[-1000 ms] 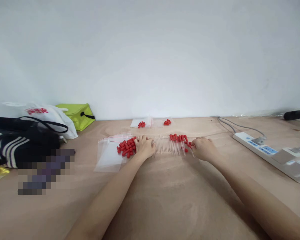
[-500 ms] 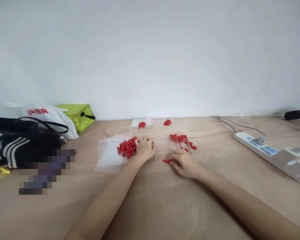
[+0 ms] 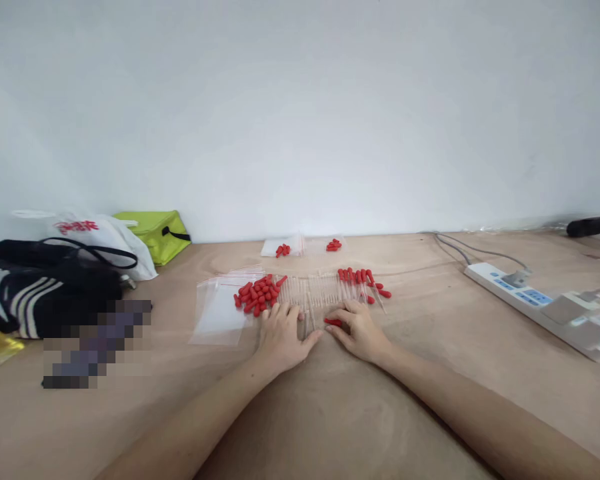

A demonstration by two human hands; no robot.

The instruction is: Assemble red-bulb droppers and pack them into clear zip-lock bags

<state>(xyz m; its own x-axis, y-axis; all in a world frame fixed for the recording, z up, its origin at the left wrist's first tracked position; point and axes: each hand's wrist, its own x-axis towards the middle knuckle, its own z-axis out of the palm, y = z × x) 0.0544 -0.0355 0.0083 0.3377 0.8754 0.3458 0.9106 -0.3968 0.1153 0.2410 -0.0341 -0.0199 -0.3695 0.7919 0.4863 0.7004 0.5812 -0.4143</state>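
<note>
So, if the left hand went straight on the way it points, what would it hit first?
Most likely the row of clear sticks just ahead of the left hand, perhaps clipping the red pile. One view leaves height unclear, so it might pass above.

This looks like a plain indoor work corner, though whether in a home or a small workshop cannot be told. A wooden tabletop [image 3: 300, 413] meets a bare pale wall [image 3: 330, 120], with a power strip [image 3: 530, 297], a lime-green bag [image 3: 163, 237] and a striped black bag [image 3: 55, 287] along it.
</note>
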